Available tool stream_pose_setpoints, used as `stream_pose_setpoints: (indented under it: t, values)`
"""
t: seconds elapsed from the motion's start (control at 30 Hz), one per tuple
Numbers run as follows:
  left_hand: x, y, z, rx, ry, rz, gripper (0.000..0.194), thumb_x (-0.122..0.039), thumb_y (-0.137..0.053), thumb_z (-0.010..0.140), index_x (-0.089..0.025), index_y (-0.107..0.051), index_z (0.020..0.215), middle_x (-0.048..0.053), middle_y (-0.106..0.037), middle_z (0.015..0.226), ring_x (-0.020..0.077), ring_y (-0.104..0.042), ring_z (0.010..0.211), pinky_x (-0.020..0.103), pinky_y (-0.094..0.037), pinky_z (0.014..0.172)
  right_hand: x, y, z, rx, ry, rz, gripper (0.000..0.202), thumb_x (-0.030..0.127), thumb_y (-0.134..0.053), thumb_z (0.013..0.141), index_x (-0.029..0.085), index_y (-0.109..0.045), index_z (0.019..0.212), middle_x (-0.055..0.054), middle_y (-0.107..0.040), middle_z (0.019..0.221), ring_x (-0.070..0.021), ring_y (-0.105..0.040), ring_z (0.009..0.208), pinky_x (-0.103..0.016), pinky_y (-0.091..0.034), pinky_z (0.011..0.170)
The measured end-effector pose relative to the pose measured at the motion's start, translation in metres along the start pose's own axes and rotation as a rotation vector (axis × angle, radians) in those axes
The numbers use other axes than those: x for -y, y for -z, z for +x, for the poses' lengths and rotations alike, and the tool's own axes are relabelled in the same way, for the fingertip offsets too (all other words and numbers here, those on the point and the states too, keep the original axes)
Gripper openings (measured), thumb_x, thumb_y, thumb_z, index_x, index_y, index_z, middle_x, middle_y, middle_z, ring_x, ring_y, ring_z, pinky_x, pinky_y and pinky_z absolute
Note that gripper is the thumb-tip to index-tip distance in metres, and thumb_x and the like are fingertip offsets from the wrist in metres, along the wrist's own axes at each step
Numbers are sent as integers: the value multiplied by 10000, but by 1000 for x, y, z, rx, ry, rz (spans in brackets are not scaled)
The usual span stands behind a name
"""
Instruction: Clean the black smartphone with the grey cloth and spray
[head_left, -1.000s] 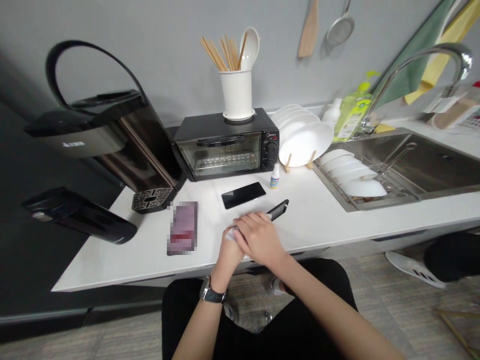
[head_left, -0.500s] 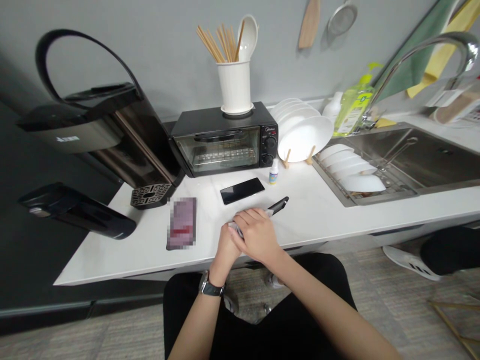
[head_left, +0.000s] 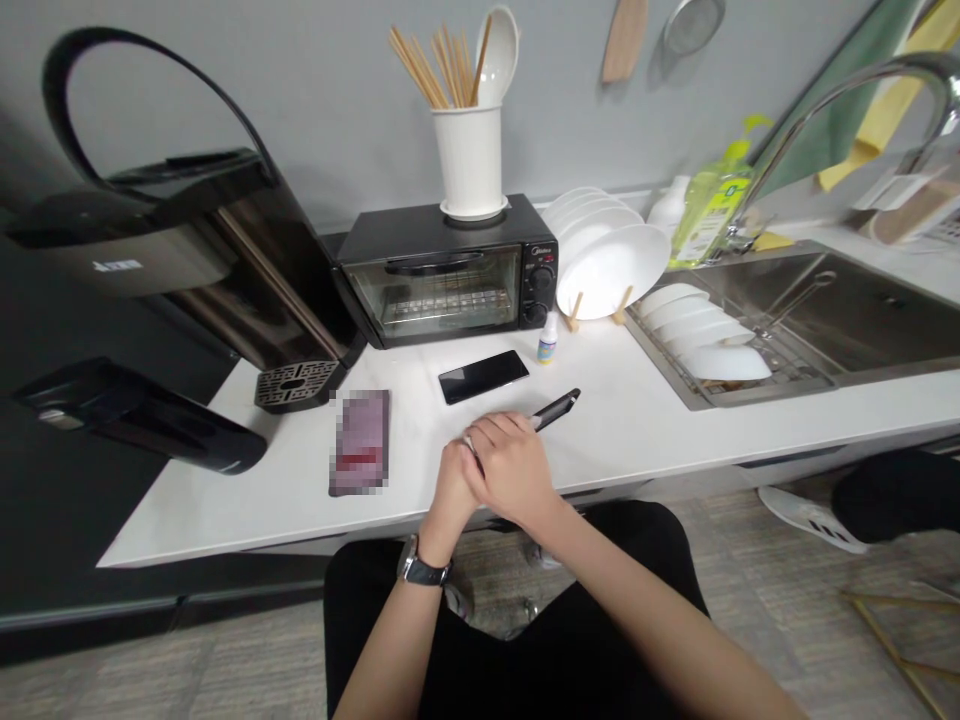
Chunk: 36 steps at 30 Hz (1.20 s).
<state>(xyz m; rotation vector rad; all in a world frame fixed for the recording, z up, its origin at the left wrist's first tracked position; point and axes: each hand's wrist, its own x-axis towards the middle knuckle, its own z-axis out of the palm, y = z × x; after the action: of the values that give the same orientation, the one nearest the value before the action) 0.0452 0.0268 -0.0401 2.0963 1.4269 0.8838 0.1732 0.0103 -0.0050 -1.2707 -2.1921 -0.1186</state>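
Note:
At the counter's front edge my right hand [head_left: 510, 462] lies over my left hand [head_left: 454, 482], fingers bent and closed. A pale cloth-like bit was between them; now mostly covered, so what they hold is hidden. A black-handled object [head_left: 556, 409] sticks out past my right hand's knuckles, its other end out of sight beneath the hand. Just behind the hands lies a black phone [head_left: 484, 377], with a small white spray bottle [head_left: 547, 340] standing to its right. A blurred purple packet [head_left: 361, 443] rests on the left.
On the white counter [head_left: 615, 430] stand a toaster oven [head_left: 450, 290], a water dispenser [head_left: 255, 270], a dark flask [head_left: 150, 415] and a rack of white plates [head_left: 615, 265]. Bowls sit beside the sink [head_left: 885, 310] at right. A person's shoe [head_left: 810, 518] shows on the floor.
The view has shifted slightly. The pale material between my hands is less visible, with my right hand closed further over my left. Objects on the counter stay in place.

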Motion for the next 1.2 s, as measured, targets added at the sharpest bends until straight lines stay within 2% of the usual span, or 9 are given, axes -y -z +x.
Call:
stream_pose_setpoints:
  t: [0.13, 0.3, 0.4, 0.53, 0.67, 0.8, 0.9, 1.03, 1.2]
  values:
    - [2, 3, -3, 19, -30, -14, 207, -66, -601, 855, -156, -757, 753, 75, -789, 758, 222, -734, 692, 284, -552, 676, -32, 9, -6, 5, 54, -39, 326, 282, -438, 1061, 148, -730, 1003, -84, -748, 917, -246, -628, 900, -410, -401, 828]
    - [-12, 0, 1, -1, -62, -178, 244, -270, -618, 991, -254, -776, 1176, 34, -801, 1189, 235, -760, 1086, 326, -569, 984, -102, 31, -7, -57, -206, -177, 392, 182, -403, 1030, 177, -685, 758, -103, -754, 842, -256, -653, 921, -439, -376, 1014]
    - [-10, -3, 2, 12, -38, -113, 211, -190, -612, 965, -211, -801, 1057, 63, -827, 1060, 237, -781, 951, 315, -587, 883, -66, 20, -3, -131, -208, -111, 310, 185, -449, 1014, 186, -705, 840, -91, -779, 950, -262, -646, 1049, -461, -292, 1141]
    - [1, 0, -1, 22, 4, -1, 222, -23, -594, 842, -138, -760, 748, 94, -789, 758, 229, -742, 709, 286, -556, 696, -2, 0, -3, -36, -14, 9, 265, 319, -508, 1030, 178, -710, 931, -86, -758, 954, -242, -626, 936, -404, -407, 965]
    - [0, 7, -1, 44, -4, -17, 211, -61, -598, 874, -148, -778, 807, 73, -806, 815, 217, -743, 735, 267, -542, 688, -40, 11, -7, 11, 27, -52, 293, 305, -468, 1039, 182, -709, 927, -90, -747, 913, -248, -624, 897, -402, -397, 836]
    - [-11, 4, 6, 57, -20, -160, 213, -279, -616, 983, -216, -796, 1077, 50, -827, 1038, 229, -764, 901, 283, -562, 776, -98, 27, -5, -54, -185, -167, 340, 189, -426, 1002, 190, -683, 780, -91, -742, 831, -251, -637, 862, -419, -404, 915]
    - [-8, -2, 10, 65, -14, -107, 204, -228, -596, 972, -188, -795, 988, 61, -819, 904, 226, -749, 827, 285, -553, 748, -69, 15, 1, -133, -197, -121, 299, 178, -457, 989, 191, -711, 832, -92, -773, 930, -263, -646, 1030, -469, -316, 1115]
    - [6, -2, 7, 56, 14, 11, 209, -52, -578, 848, -148, -745, 768, 102, -778, 789, 229, -714, 753, 284, -525, 693, 1, -7, 3, -53, -12, 44, 231, 270, -517, 1011, 182, -729, 997, -77, -760, 976, -236, -629, 978, -404, -391, 1009]
    - [5, 12, 0, 120, 9, -41, 210, -169, -595, 931, -161, -771, 816, 73, -802, 816, 214, -717, 704, 274, -529, 684, -47, 15, -5, 10, -18, -68, 301, 239, -468, 1014, 179, -718, 858, -79, -736, 832, -235, -623, 840, -395, -388, 825]
